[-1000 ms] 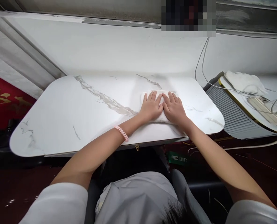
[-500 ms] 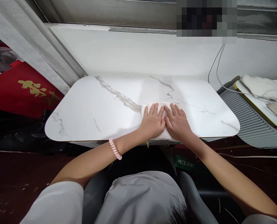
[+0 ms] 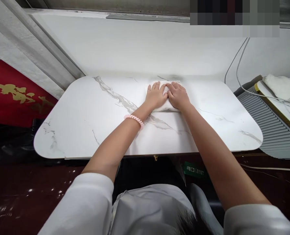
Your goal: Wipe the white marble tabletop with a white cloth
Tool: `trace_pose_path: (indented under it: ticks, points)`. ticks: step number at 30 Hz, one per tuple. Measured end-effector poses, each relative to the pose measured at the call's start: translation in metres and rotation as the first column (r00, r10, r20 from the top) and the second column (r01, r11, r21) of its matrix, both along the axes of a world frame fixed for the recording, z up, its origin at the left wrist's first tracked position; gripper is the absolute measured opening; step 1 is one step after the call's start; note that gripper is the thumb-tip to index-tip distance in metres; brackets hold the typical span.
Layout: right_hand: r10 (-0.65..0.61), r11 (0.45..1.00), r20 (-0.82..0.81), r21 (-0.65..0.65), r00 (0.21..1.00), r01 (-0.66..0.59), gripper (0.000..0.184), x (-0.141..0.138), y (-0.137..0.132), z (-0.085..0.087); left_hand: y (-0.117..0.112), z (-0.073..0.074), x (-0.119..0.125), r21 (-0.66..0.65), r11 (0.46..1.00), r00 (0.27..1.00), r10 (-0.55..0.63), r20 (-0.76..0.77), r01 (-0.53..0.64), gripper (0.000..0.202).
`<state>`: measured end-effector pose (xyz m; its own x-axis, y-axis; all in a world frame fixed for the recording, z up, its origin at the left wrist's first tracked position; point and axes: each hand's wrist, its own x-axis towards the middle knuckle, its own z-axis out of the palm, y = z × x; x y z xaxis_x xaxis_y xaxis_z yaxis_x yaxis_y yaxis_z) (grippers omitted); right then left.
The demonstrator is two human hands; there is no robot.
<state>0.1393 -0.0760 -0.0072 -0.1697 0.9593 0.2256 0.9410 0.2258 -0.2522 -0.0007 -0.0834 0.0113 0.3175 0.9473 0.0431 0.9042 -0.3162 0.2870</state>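
A white folded cloth [image 3: 165,107] lies on the white marble-patterned tabletop [image 3: 106,130], close to its back edge. My left hand [image 3: 156,96] rests flat on the cloth's left part, fingers stretched out and pointing away from me. On the right part of the same cloth lies my right hand [image 3: 178,95], palm down with extended fingers. The two thumbs nearly meet in the middle. A pink coiled band [image 3: 134,120] circles my left wrist. Parts of the cloth are hidden under both hands.
Behind the table rises a white wall [image 3: 140,45]. A ribbed grey cabinet [image 3: 277,120] stands at the right, bearing a white fluffy cloth [image 3: 283,85]; a cable [image 3: 240,65] hangs nearby. At left is a red bag [image 3: 20,94] with gold lettering. A small gold knob [image 3: 156,158] projects at the table's front.
Both hands and the cloth have slid away from me, from the table's front edge to near its back. The arms are stretched further out, and the view has shifted a little.
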Motion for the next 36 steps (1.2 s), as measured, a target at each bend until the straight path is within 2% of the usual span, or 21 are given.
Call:
trace_pose_path:
  ticks: [8, 15, 24, 27, 30, 33, 36]
  points:
    - [-0.027, 0.999, 0.017, -0.016, 0.999, 0.027, 0.055, -0.004, 0.030, 0.002, 0.032, -0.001, -0.001, 0.002, 1.000, 1.000, 0.000, 0.008, 0.000, 0.058]
    - [0.061, 0.997, -0.005, 0.047, 0.998, -0.061, 0.054, -0.007, 0.057, -0.004, 0.048, -0.003, -0.007, 0.015, 0.999, 0.999, 0.030, 0.028, -0.031, 0.057]
    - [0.049, 0.999, 0.043, -0.012, 0.998, -0.049, 0.056, -0.012, 0.054, -0.001, 0.050, -0.003, -0.011, 0.020, 0.999, 0.999, 0.038, 0.034, -0.039, 0.057]
    - [0.032, 0.999, 0.059, -0.033, 0.998, -0.030, 0.056, -0.014, 0.044, 0.000, 0.043, -0.003, -0.012, 0.015, 1.000, 0.999, 0.023, 0.025, -0.024, 0.057]
    - [0.021, 0.998, 0.076, -0.056, 0.997, -0.016, 0.057, -0.020, 0.025, 0.002, 0.026, -0.002, -0.018, 0.012, 1.000, 1.000, 0.010, 0.012, -0.010, 0.057]
    - [0.026, 0.997, 0.091, -0.079, 0.996, -0.019, 0.058, -0.031, -0.009, 0.004, -0.005, 0.000, -0.028, 0.005, 1.000, 1.000, -0.008, -0.009, 0.008, 0.057]
    - [0.015, 0.996, 0.117, -0.091, 0.993, -0.004, 0.058, -0.043, -0.052, 0.005, -0.045, 0.001, -0.041, -0.007, 0.999, 0.999, -0.038, -0.035, 0.038, 0.058]
